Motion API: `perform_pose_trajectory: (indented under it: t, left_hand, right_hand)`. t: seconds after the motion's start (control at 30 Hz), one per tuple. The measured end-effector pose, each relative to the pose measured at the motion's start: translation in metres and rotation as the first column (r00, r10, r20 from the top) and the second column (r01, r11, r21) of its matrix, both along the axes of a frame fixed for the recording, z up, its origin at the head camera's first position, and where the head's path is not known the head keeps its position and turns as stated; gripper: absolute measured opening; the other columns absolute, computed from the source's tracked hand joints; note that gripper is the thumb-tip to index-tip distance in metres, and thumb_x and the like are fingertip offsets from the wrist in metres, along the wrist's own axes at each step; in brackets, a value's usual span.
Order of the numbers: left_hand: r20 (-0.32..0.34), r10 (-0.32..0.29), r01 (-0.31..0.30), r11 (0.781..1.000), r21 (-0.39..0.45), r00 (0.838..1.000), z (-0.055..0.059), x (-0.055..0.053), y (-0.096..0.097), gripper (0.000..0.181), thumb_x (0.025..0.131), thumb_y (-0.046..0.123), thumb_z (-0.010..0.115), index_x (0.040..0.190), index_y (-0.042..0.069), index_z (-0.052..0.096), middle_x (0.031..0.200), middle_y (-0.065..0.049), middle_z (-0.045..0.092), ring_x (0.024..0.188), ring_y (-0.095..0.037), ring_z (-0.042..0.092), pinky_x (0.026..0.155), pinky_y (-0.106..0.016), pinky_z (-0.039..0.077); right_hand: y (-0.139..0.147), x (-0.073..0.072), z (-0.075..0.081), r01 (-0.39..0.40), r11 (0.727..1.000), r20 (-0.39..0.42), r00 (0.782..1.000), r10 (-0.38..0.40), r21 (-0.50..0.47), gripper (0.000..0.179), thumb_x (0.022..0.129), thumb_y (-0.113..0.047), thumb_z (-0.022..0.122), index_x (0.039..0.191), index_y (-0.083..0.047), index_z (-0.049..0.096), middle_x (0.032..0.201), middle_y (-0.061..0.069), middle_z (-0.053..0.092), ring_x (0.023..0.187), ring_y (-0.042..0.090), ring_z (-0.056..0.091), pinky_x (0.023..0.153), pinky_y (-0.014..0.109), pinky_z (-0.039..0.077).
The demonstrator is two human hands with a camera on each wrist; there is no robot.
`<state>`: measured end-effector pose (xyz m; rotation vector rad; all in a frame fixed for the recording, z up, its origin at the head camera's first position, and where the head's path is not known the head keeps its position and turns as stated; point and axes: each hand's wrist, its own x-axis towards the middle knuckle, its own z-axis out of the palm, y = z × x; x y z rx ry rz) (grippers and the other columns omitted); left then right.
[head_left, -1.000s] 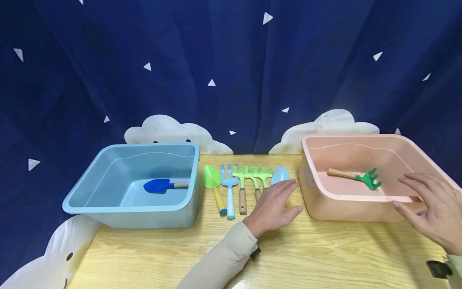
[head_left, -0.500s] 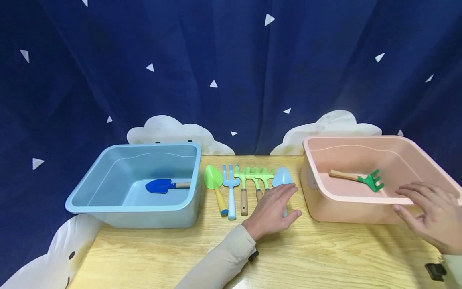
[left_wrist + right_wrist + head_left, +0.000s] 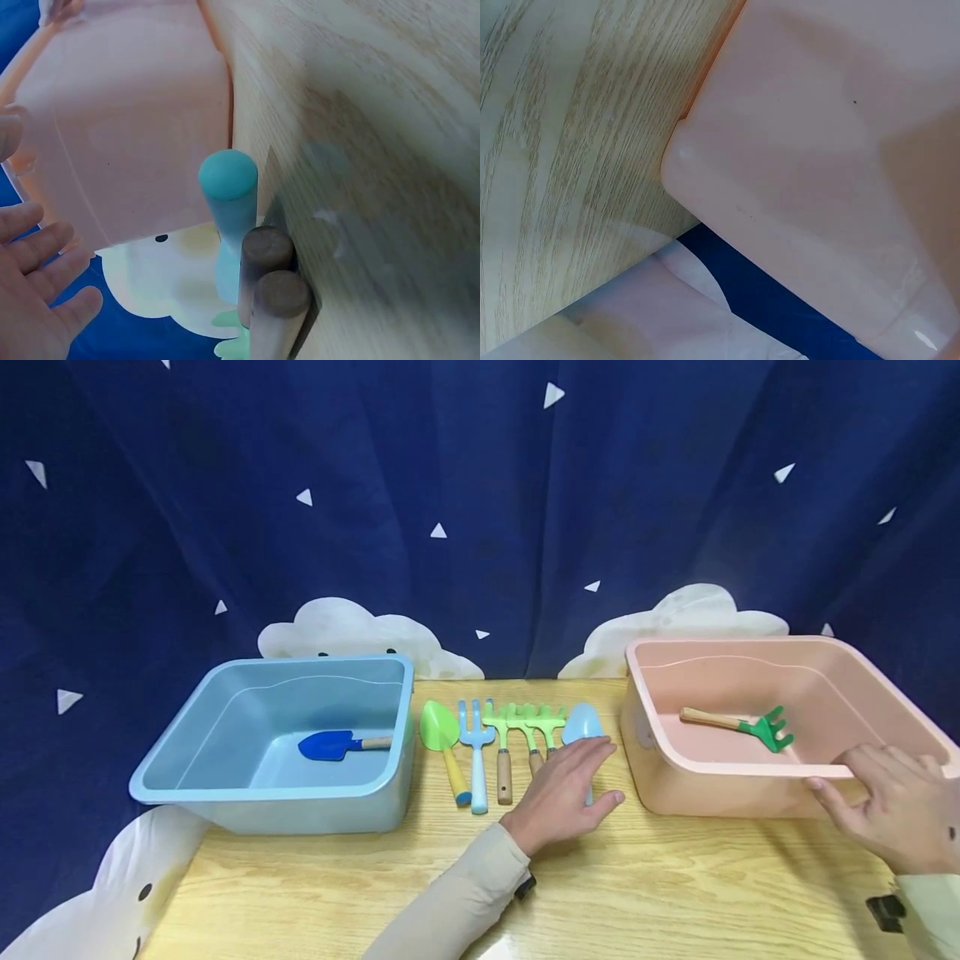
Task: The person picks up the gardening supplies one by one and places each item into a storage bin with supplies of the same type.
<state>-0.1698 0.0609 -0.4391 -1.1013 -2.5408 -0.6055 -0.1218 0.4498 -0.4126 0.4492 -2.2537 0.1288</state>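
Note:
My left hand, fingers extended, hovers over the right part of a tool row and holds nothing. It partly hides a light blue trowel and light green rakes with wooden handles. In the left wrist view, the trowel's teal handle end and two wooden handle ends lie beside the hand. My right hand grips the front rim of the pink tub, fingers bent over the edge and thumb outside. Inside the tub is a green rake.
A blue tub on the left contains a dark blue trowel. Between the tubs lie a green trowel with a yellow handle and a light blue fork. A dark blue curtain hangs behind the wooden table.
The right hand has come down onto the pink tub's front rim, its fingers now bent over the edge. The left hand stays nearly still, and the tools have not moved.

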Motion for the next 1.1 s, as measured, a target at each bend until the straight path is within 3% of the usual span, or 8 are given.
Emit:
perform_pose_trajectory:
  t: [0.17,0.37,0.6,0.83,1.1]
  left_hand:
    - [-0.019,-0.011,0.011,1.0,-0.027,1.0,0.004,-0.005,-0.008,0.059,0.088,0.047,0.05,0.135,0.014,0.042,0.141,-0.002,0.044,0.131,-0.017,0.04,0.11,-0.031,0.031]
    - [-0.044,-0.004,0.001,0.998,-0.067,0.999,0.008,-0.017,-0.027,0.058,0.088,0.047,0.048,0.135,0.015,0.042,0.14,-0.001,0.044,0.132,-0.017,0.04,0.11,-0.031,0.03]
    - [-0.025,0.027,-0.029,0.994,-0.11,0.999,0.008,-0.022,-0.041,0.059,0.089,0.049,0.045,0.136,0.014,0.041,0.142,-0.001,0.043,0.132,-0.018,0.039,0.11,-0.032,0.03]
    - [-0.004,0.041,-0.041,0.994,-0.099,0.999,0.002,-0.026,-0.037,0.057,0.088,0.047,0.048,0.135,0.014,0.043,0.139,-0.001,0.046,0.131,-0.018,0.042,0.109,-0.032,0.033]
    - [0.055,0.03,-0.025,0.996,-0.085,0.998,-0.013,-0.03,-0.024,0.057,0.088,0.047,0.048,0.135,0.014,0.042,0.139,0.0,0.046,0.131,-0.017,0.041,0.108,-0.033,0.034]
  right_hand:
    - [-0.001,0.002,-0.001,0.018,1.0,0.024,1.0,-0.018,-0.015,0.065,0.074,-0.07,0.052,0.079,-0.006,0.06,0.072,0.01,0.058,0.07,0.033,0.051,0.055,0.04,0.022]
    - [-0.004,0.0,-0.006,-0.01,0.997,-0.122,0.992,0.0,-0.081,0.071,0.072,-0.075,0.048,0.069,-0.005,0.059,0.063,0.013,0.057,0.057,0.037,0.047,0.054,0.044,0.02]
    - [-0.004,-0.004,-0.006,-0.011,0.997,-0.098,0.995,0.003,-0.082,0.071,0.073,-0.075,0.046,0.07,-0.005,0.059,0.064,0.011,0.057,0.062,0.035,0.049,0.054,0.041,0.018]
    - [-0.003,-0.003,-0.005,-0.002,0.999,-0.075,0.997,-0.001,-0.038,0.073,0.075,-0.076,0.043,0.074,-0.005,0.059,0.063,0.01,0.053,0.062,0.034,0.047,0.052,0.041,0.019]
    - [-0.007,-0.005,-0.002,-0.022,0.998,-0.132,0.991,0.013,-0.065,0.071,0.075,-0.074,0.043,0.07,-0.005,0.059,0.059,0.011,0.052,0.057,0.035,0.046,0.051,0.036,0.017]
